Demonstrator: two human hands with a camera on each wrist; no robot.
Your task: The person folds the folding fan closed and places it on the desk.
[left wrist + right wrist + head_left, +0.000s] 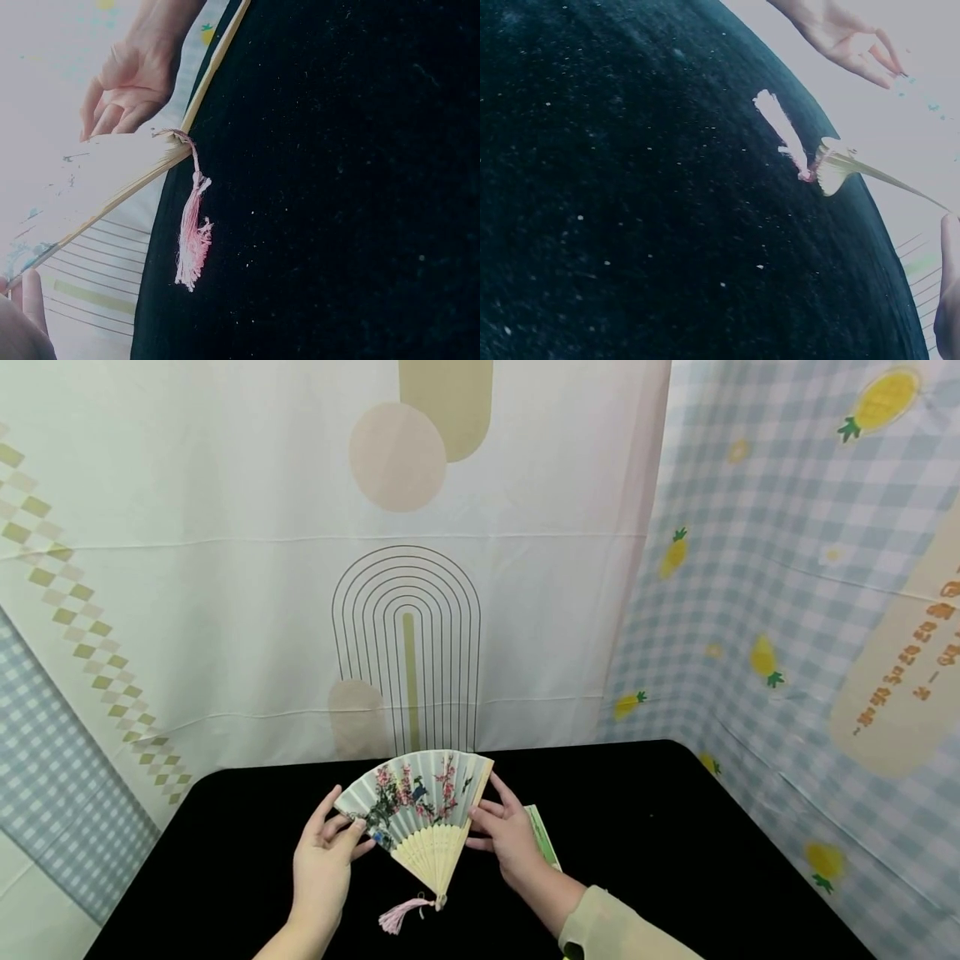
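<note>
Nearest to the head camera is the pink tassel (pixel 403 913), which hangs from the pivot of the folding fan (pixel 415 806) and trails toward 8 o'clock. This fan is spread open and held a little above the black table (pixel 675 835), near its front middle. Its pivot points to 6 o'clock, toward the person, and the painted leaf with pink flowers opens toward 12 o'clock; the middle rib runs from 6 to 12, while the wide arc goes from about 9 to 2 o'clock. Both outer edges are held. At 9 o'clock the left hand (pixel 324 852) pinches the left edge, with the thumb on the front of the leaf and the curled fingers behind it. At 3 o'clock the right hand (pixel 506 835) grips the right guard stick, with the fingers bent around it. Under this right hand, at 4 o'clock from the fan, a flat green and white object (pixel 542 833) lies on the table; what it is I cannot tell. Behind the table, at 12 o'clock, hangs a pale backdrop (pixel 405 635) with arch lines and round shapes. At 3 o'clock a blue checked cloth (pixel 757 610) with yellow pineapples closes that side.
</note>
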